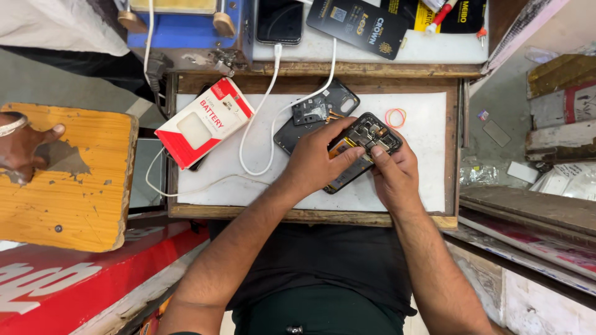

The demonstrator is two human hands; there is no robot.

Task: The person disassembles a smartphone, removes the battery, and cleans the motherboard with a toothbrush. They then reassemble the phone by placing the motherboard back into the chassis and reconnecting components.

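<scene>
Near the white work mat's [410,186] far right corner, the left hand [316,162] and right hand [392,177] both grip an opened smartphone [367,138], its circuitry exposed. A red-and-white battery box [205,121], closed, lies at the mat's far left corner.

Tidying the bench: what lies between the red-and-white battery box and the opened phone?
In the head view, a looping white cable on the white mat separates battery box from opened phone.

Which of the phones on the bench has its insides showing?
The opened phone under the left hand and right hand, circuitry bare. The phone with a dark screen at the back is closed.
</scene>
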